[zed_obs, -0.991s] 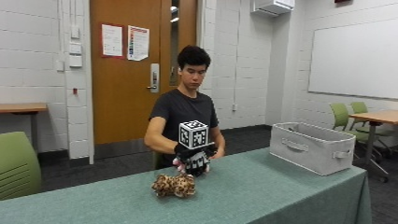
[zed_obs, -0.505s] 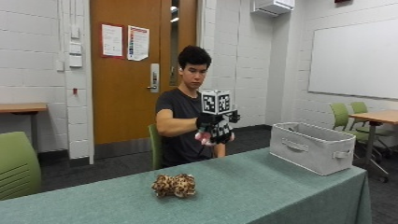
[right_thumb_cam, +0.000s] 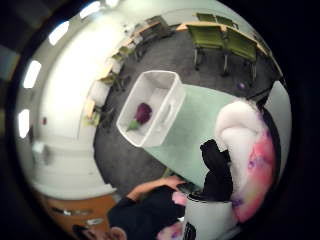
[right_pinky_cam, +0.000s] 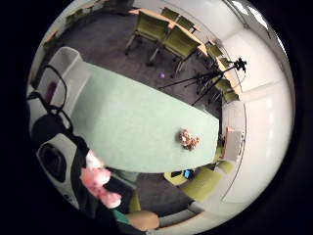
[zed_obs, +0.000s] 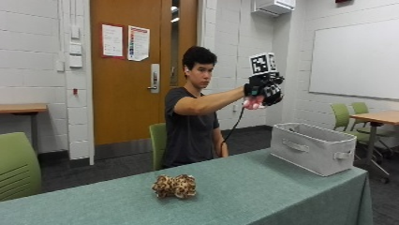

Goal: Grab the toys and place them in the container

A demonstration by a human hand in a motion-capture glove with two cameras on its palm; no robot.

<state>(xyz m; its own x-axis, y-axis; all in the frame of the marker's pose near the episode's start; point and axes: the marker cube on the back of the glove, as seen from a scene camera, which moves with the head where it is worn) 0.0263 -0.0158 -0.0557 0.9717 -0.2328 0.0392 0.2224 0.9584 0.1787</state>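
Most of the pink toy is buried inside the gloved right hand, only a sliver peeking out below the grip. The basket wall hides what's inside from the side. The tabletop runs off the bottom edge.

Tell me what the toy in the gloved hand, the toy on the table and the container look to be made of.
Pink and white toy in the gloved right hand: seemingly plush, fuzzy and matte. Brown spotted toy on the green table: also plush-looking, with a leopard-like print and shaggy outline. Pale grey rectangular container: probably fabric, given its matte sides and sewn-looking strap handles.
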